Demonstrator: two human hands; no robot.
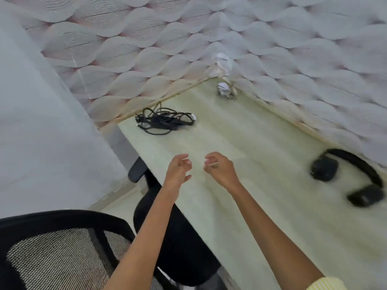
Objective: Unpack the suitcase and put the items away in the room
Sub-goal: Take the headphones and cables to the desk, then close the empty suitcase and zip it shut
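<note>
Above the pale cream desk top (261,147), two bare hands hover close together, palms turned toward each other. The left hand (178,170) has its fingers loosely spread and half bent, and it holds nothing. The right hand (219,170) has its fingers more curled; a thin pale streak lies at the fingertips, too blurred to say if something is pinched there. A tangled black cable bundle (165,121) lies near the desk's back edge, well apart from the hands. Black over-ear headphones (345,178) lie at the right, near the wall, smeared by blur. A small white object (225,88) in the far corner is unclear. A black mesh-back office chair (62,248) is cut off at the lower left.
</note>
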